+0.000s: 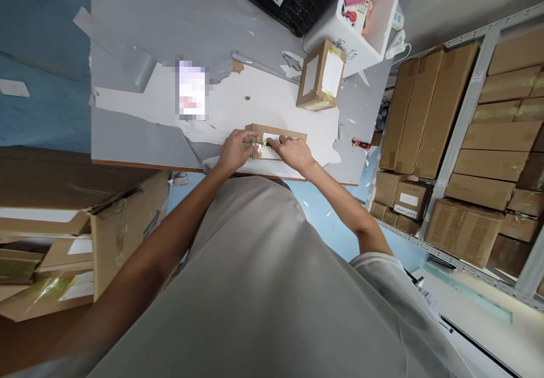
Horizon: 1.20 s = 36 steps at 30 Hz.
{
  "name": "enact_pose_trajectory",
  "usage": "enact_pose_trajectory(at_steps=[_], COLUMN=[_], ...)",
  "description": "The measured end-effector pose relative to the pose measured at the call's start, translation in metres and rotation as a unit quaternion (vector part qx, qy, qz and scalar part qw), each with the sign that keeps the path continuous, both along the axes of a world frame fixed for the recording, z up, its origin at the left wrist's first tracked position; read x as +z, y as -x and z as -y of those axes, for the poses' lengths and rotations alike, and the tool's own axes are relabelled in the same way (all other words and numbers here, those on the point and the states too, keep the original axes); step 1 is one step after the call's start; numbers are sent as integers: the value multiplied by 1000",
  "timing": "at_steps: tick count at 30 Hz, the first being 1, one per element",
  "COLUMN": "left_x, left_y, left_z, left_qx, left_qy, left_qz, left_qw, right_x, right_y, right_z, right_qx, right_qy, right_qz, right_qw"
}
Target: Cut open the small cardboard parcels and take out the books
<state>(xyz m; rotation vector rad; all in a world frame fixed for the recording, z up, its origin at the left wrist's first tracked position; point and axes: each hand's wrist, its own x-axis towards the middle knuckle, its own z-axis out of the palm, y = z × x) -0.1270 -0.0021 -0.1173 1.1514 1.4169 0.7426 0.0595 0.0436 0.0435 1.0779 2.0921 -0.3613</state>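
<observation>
A small cardboard box (pixel 301 139) with a white label lies near the front edge of the table, shiny clear tape on its left end. My left hand (pixel 235 150) grips that left end, its index finger over the top and its thumb lower down. Closed around a slim utility knife (pixel 266 143), yellow-green and black, my right hand (pixel 294 152) rests over the box's label. The knife's tip points left at the taped end, between my two hands. Most of its handle is hidden under my fingers.
A taller taped box (pixel 306 86) stands behind, beside a white bin (pixel 369 49) and a black crate (pixel 293 15). A red-and-black cutter (pixel 361 143) lies at right. Shelves of boxes (pixel 488 154) rise on the right; a large open carton (pixel 127 225) sits at lower left.
</observation>
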Motion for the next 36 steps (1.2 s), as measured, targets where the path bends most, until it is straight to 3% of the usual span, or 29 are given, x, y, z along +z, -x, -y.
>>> enact_pose_trajectory(at_steps=[7, 16, 23, 27, 29, 30, 34, 36], left_x=[7, 9, 0, -2, -1, -1, 2, 3], left_y=[-2, -12, -22, -19, -15, -13, -1, 5], left_z=[0, 6, 9, 10, 11, 12, 13, 14], left_qx=[15, 87, 134, 156, 172, 180, 194, 194], left_qy=[14, 16, 7, 27, 32, 32, 34, 33], left_qz=[-27, -16, -54, -53, -58, -63, -85, -104], left_qw=[999, 996, 989, 986, 983, 981, 977, 975], right_x=[4, 22, -12, -48, -72, -85, -139, -157], right_y=[6, -121, -168, -197, -207, -209, -190, -169], right_z=[-2, -1, -2, 12, 26, 34, 58, 63], right_qx=[3, -85, -101, -178, -257, -308, -525, -581], right_qy=[1, -24, -30, -2, 20, 26, 29, 41], right_qz=[14, 89, 9, -123, -245, -310, -485, -506], right_qw=[1000, 992, 994, 976, 935, 899, 699, 636])
